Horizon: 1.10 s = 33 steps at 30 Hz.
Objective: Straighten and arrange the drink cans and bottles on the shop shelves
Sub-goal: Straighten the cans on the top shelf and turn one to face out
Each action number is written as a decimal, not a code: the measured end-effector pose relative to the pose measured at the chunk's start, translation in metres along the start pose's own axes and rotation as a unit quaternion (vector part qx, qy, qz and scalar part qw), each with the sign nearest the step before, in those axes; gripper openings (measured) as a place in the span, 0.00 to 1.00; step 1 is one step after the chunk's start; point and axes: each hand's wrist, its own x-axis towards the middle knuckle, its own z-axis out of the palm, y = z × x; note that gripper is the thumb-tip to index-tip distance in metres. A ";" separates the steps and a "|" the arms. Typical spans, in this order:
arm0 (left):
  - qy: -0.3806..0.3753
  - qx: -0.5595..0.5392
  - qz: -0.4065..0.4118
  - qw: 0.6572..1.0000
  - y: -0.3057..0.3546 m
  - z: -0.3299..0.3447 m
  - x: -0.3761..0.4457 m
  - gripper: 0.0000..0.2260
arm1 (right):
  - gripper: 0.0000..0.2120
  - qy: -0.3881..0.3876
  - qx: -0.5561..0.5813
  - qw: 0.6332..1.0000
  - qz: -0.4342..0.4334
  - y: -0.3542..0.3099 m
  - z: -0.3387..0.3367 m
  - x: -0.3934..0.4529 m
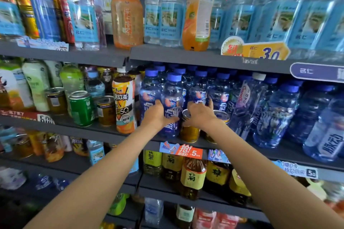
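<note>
**Desk:** What did the bottle look like?

**Operator:** I saw a clear blue bottle with a blue cap and a dark blue label with white characters, standing upright at the front of the middle shelf. More of the same kind stood packed behind it and to its right.

**Desk:** And the hands?

**Operator:** The left hand was on that bottle's left side, thumb curled across the label, so it gripped the bottle. The right hand lay on top of a gold can just beside the bottle on its right, fingers bent over the lid; I could not tell whether it truly clasped the can. A second gold can sat partly hidden behind that wrist.

**Desk:** Any room around them?

**Operator:** Little. An iced tea bottle stood close on the left, beyond it a green can tilted on the neighbouring shelf. A leaning clear bottle with a white cap crowded the right. The cans stood near the shelf's front lip, above an orange price tag. The shelf above hung close over the caps.
</note>
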 end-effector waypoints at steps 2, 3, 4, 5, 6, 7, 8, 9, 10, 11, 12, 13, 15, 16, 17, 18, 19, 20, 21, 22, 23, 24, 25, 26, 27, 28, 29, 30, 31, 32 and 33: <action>-0.039 0.079 0.008 0.996 0.000 -0.008 0.006 0.29 | 0.25 0.011 0.017 1.000 0.001 0.003 0.005 0.002; -0.047 0.108 0.009 0.993 0.001 -0.010 0.009 0.28 | 0.25 0.018 0.029 0.999 0.001 0.004 0.006 0.003; -0.044 0.124 0.010 0.991 0.000 -0.010 0.009 0.26 | 0.26 0.026 0.041 0.999 0.000 0.005 0.006 0.003; -0.036 0.127 0.008 0.991 0.001 -0.008 0.008 0.25 | 0.27 0.034 0.052 0.998 -0.001 0.006 0.006 0.002; -0.023 0.123 0.004 0.992 0.001 -0.003 0.007 0.25 | 0.29 0.046 0.062 0.997 -0.004 0.006 0.005 0.003; -0.007 0.115 0.001 0.993 0.002 0.003 0.006 0.24 | 0.29 0.061 0.077 0.995 -0.010 0.006 0.004 0.002; 0.010 0.099 -0.007 0.995 0.002 0.009 0.006 0.23 | 0.30 0.079 0.099 0.992 -0.022 0.006 0.000 0.000; 0.024 0.083 -0.019 0.996 0.002 0.013 0.005 0.21 | 0.30 0.097 0.131 0.986 -0.040 0.005 -0.005 -0.002; 0.035 0.073 -0.030 0.996 0.002 0.014 0.004 0.20 | 0.32 0.112 0.166 0.978 -0.060 0.003 -0.010 -0.006; 0.043 0.075 -0.033 0.996 0.003 0.014 0.003 0.18 | 0.33 0.123 0.197 0.969 -0.078 0.002 -0.017 -0.010; 0.049 0.088 -0.032 0.994 0.004 0.014 0.004 0.15 | 0.35 0.129 0.220 0.963 -0.091 0.002 -0.023 -0.013; 0.051 0.111 -0.030 0.992 0.004 0.014 0.002 0.13 | 0.35 0.133 0.239 0.957 -0.099 0.002 -0.028 -0.016; 0.043 0.142 -0.030 0.988 0.004 0.011 -0.007 0.10 | 0.35 0.143 0.282 0.943 -0.104 -0.002 -0.035 -0.022; 0.027 0.132 -0.031 0.990 0.003 0.006 -0.013 0.10 | 0.35 0.151 0.303 0.935 -0.103 -0.005 -0.038 -0.026; 0.000 0.101 -0.025 0.995 -0.001 0.000 -0.019 0.08 | 0.34 0.157 0.320 0.929 -0.102 -0.011 -0.040 -0.031; -0.046 0.051 -0.010 0.998 -0.007 -0.008 -0.027 0.06 | 0.33 0.158 0.332 0.924 -0.103 -0.018 -0.043 -0.036; -0.106 -0.009 0.010 0.994 -0.013 -0.018 -0.034 0.06 | 0.33 0.157 0.339 0.921 -0.110 -0.028 -0.044 -0.041; -0.171 -0.073 0.022 0.982 -0.022 -0.033 -0.044 0.08 | 0.33 0.156 0.339 0.919 -0.127 -0.042 -0.045 -0.046; -0.238 -0.137 0.020 0.961 -0.028 -0.047 -0.054 0.12 | 0.32 0.159 0.336 0.917 -0.144 -0.055 -0.045 -0.050; -0.286 -0.197 0.012 0.938 -0.033 -0.062 -0.063 0.15 | 0.32 0.164 0.336 0.914 -0.160 -0.068 -0.045 -0.053; -0.305 -0.243 0.006 0.921 -0.042 -0.079 -0.072 0.16 | 0.32 0.167 0.341 0.908 -0.176 -0.085 -0.047 -0.056; -0.308 -0.279 0.004 0.910 -0.052 -0.096 -0.079 0.17 | 0.32 0.167 0.349 0.903 -0.188 -0.102 -0.049 -0.058; -0.295 -0.309 0.003 0.904 -0.062 -0.112 -0.087 0.17 | 0.32 0.166 0.359 0.897 -0.199 -0.119 -0.053 -0.062; -0.273 -0.331 0.000 0.903 -0.074 -0.128 -0.092 0.17 | 0.32 0.166 0.371 0.889 -0.210 -0.136 -0.059 -0.065; -0.252 -0.343 0.004 0.905 -0.085 -0.144 -0.099 0.16 | 0.31 0.168 0.387 0.880 -0.220 -0.153 -0.065 -0.067; -0.231 -0.351 0.003 0.907 -0.098 -0.159 -0.104 0.15 | 0.30 0.169 0.406 0.869 -0.225 -0.169 -0.071 -0.070; -0.209 -0.360 0.000 0.909 -0.109 -0.174 -0.109 0.14 | 0.29 0.170 0.430 0.857 -0.226 -0.186 -0.077 -0.071; -0.182 -0.374 -0.001 0.909 -0.120 -0.189 -0.114 0.14 | 0.28 0.168 0.457 0.845 -0.222 -0.203 -0.082 -0.072; -0.152 -0.397 -0.006 0.905 -0.130 -0.205 -0.119 0.15 | 0.26 0.164 0.485 0.832 -0.213 -0.221 -0.087 -0.071; -0.117 -0.423 -0.009 0.898 -0.140 -0.220 -0.124 0.16 | 0.25 0.163 0.509 0.820 -0.206 -0.240 -0.091 -0.071; -0.080 -0.439 -0.006 0.895 -0.148 -0.235 -0.129 0.14 | 0.24 0.169 0.527 0.808 -0.204 -0.260 -0.095 -0.068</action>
